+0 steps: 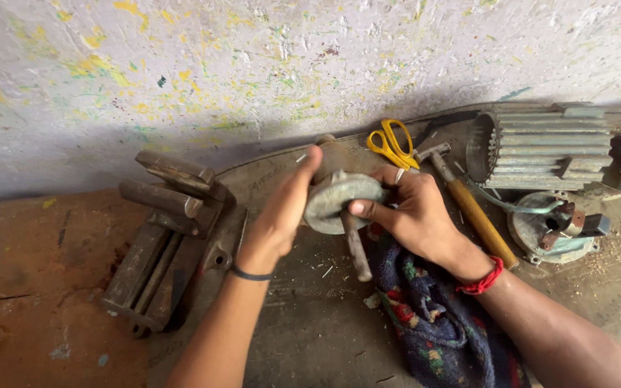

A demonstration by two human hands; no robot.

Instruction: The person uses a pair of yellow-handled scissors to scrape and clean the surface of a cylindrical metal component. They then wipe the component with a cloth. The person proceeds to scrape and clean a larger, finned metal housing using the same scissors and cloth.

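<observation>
Nearest lies a woolly dark-blue cloth [436,323], flecked red and green, on a dusty grey metal sheet [310,330]. Just above the cloth, both hands grip a round, dull metal rotor [339,200] with a rusty shaft: left hand [282,215] wrapped over its left rim, right hand [415,212] clamped on its right edge. Right of the rotor lie a wooden-handled hammer [472,208], yellow scissors [393,144] and a ribbed motor casing [551,147]. Left of it stands a rusty vice [163,237]. Behind, a paint-speckled wall [181,72].
</observation>
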